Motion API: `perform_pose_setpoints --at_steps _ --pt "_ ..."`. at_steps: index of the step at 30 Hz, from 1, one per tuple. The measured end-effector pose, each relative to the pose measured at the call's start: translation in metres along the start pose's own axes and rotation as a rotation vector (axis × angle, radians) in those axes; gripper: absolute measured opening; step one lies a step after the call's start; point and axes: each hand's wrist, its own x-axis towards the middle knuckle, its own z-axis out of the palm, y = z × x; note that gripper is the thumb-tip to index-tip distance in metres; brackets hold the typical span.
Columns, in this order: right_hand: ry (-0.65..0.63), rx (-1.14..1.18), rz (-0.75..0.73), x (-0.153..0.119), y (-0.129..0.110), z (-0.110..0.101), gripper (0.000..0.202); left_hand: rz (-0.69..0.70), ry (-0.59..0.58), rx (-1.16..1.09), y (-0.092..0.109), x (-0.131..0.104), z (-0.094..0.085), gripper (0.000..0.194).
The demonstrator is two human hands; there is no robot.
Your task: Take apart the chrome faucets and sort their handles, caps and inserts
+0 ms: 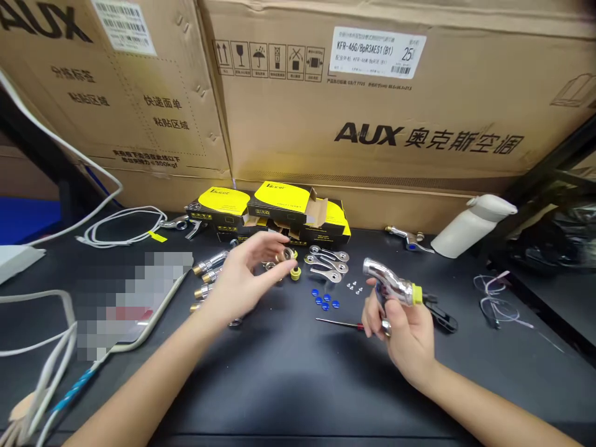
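Note:
My right hand (pixel 403 329) is wrapped round a chrome faucet body (pixel 388 280) with a yellow cap on its right end. My left hand (pixel 249 273) pinches a small brass-coloured ring (pixel 285 255) between thumb and fingers, above the black table. Just beyond it stands a yellow-topped cartridge (pixel 295 273). Flat metal handles (pixel 328 261) lie between my hands, with blue discs (pixel 325 299) and small screws (pixel 354 287) in front of them. Several chrome and brass fittings (pixel 209 276) lie left of my left hand, partly hidden by it.
Yellow and black boxes (pixel 279 205) stand at the back against large cartons (pixel 372 105). A screwdriver (pixel 339 323) lies near my right hand. A white bottle (pixel 472 226) and thin cables (pixel 498 301) are at right; a bagged item (pixel 144 298) and white cables (pixel 69 310) are at left.

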Motion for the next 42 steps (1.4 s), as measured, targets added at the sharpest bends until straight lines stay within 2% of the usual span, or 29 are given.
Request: perform_pose_setpoints --at_steps 2,4,7,9,12,15,20,24,26,31,35,37,39,42 --pt "0.017 0.045 0.041 0.005 -0.002 0.001 0.029 0.078 0.073 0.309 -0.005 0.008 -0.014 0.025" --pt "0.030 0.076 0.057 0.009 -0.004 0.003 0.027 0.088 0.024 0.462 -0.009 0.013 -0.025 0.022" --pt "0.029 0.065 0.062 0.012 -0.005 0.005 0.024 0.005 -0.167 0.534 -0.013 0.015 -0.037 0.020" --pt "0.031 0.054 0.072 0.013 -0.005 0.005 0.027 -0.070 -0.255 0.575 -0.017 0.014 -0.043 0.018" --pt "0.050 0.054 0.084 0.015 -0.004 0.005 0.031 -0.130 -0.309 0.629 -0.022 0.012 -0.046 0.016" --pt "0.069 0.024 0.091 0.017 -0.003 0.004 0.032 -0.099 -0.334 0.683 -0.026 0.011 -0.044 0.013" --pt "0.128 -0.041 0.155 0.029 -0.002 -0.002 0.026 0.001 -0.301 0.746 -0.029 0.013 -0.038 0.009" --pt "0.213 -0.067 0.202 0.049 -0.004 -0.019 0.028 -0.003 -0.309 0.738 -0.033 0.014 -0.039 0.007" --pt "0.215 -0.071 0.246 0.060 -0.005 -0.029 0.030 0.002 -0.322 0.729 -0.035 0.014 -0.039 0.008" --pt "0.112 -0.018 0.423 0.071 -0.002 -0.043 0.034 -0.015 -0.341 0.752 -0.039 0.013 -0.040 0.010" --pt "0.058 0.030 0.432 0.068 -0.001 -0.037 0.033 0.013 -0.312 0.765 -0.038 0.014 -0.041 0.016" --pt "0.015 0.049 0.407 0.063 -0.004 -0.031 0.032 0.063 -0.245 0.734 -0.033 0.015 -0.040 0.022" --pt "-0.049 0.082 0.393 0.058 -0.009 -0.023 0.031 0.125 -0.130 0.688 -0.026 0.015 -0.035 0.027" --pt "-0.151 0.126 0.381 0.049 -0.014 -0.012 0.031 0.177 -0.019 0.569 -0.014 0.010 -0.020 0.028"
